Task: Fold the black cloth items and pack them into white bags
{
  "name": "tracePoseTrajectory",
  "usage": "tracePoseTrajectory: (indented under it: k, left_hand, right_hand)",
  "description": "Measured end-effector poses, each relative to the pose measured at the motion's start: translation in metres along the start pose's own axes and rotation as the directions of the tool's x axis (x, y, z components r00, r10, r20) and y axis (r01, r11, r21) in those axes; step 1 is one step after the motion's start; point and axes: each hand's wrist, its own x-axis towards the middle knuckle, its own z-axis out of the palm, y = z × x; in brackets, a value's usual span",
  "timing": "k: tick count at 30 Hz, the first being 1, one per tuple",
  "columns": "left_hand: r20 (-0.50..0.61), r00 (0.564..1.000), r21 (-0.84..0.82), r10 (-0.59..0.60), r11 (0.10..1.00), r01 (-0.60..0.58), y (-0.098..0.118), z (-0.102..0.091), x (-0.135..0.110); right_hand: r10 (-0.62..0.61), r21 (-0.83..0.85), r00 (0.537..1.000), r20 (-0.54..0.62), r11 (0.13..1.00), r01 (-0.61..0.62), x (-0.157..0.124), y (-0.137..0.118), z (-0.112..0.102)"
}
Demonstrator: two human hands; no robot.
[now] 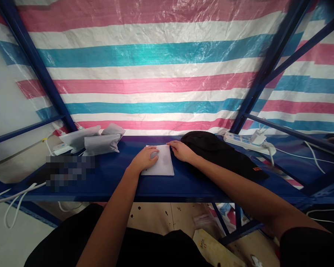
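A flat, whitish frosted plastic bag point(164, 163) lies on the blue shelf, its contents too faint to make out. My left hand point(146, 159) rests on the bag's left side, fingers and thumb apart, pressing down on it. At the upper right corner of the same bag, the fingertips of my right hand point(179, 150) are pinched together on its edge. Just beyond my right wrist is a dark heap of black cloth point(211, 148) with small orange lettering.
Several similar frosted bags point(101, 144) stand at the shelf's left end, behind a blurred-out patch. A white power strip point(249, 142) with a plugged-in adapter sits at the right. Blue metal posts point(260, 74) and striped sheeting point(156, 55) enclose the shelf point(111, 185). White cables point(12, 207) hang left.
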Motion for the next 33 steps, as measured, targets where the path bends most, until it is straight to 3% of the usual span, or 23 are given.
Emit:
tracePoseTrajectory:
  k: [4, 18, 26, 30, 33]
  left_hand:
    - [-0.014, 1.000, 0.015, -0.022, 1.000, 0.022, 0.001, 0.000, 0.000]
    - [-0.076, 0.997, -0.007, 0.030, 1.000, -0.030, -0.011, 0.007, 0.004]
    - [-0.069, 0.997, 0.000, 0.039, 0.999, -0.040, -0.010, 0.007, 0.002]
    - [-0.050, 0.998, -0.001, 0.030, 1.000, -0.031, -0.010, 0.009, 0.003]
    - [-0.156, 0.988, 0.045, -0.019, 0.999, 0.026, -0.009, 0.007, 0.003]
  right_hand:
    - [-0.054, -0.007, 0.998, -0.042, 0.999, 0.054, 0.001, -0.002, 0.000]
    - [-0.150, -0.084, 0.987, 0.064, 0.984, 0.156, -0.001, -0.012, 0.003]
    - [-0.139, -0.025, 0.989, -0.044, 0.990, 0.138, -0.002, -0.001, 0.000]
    - [-0.140, -0.020, 0.990, -0.029, 0.990, 0.140, -0.002, 0.000, -0.002]
    - [-0.138, -0.018, 0.990, -0.024, 0.990, 0.137, -0.003, -0.003, -0.002]
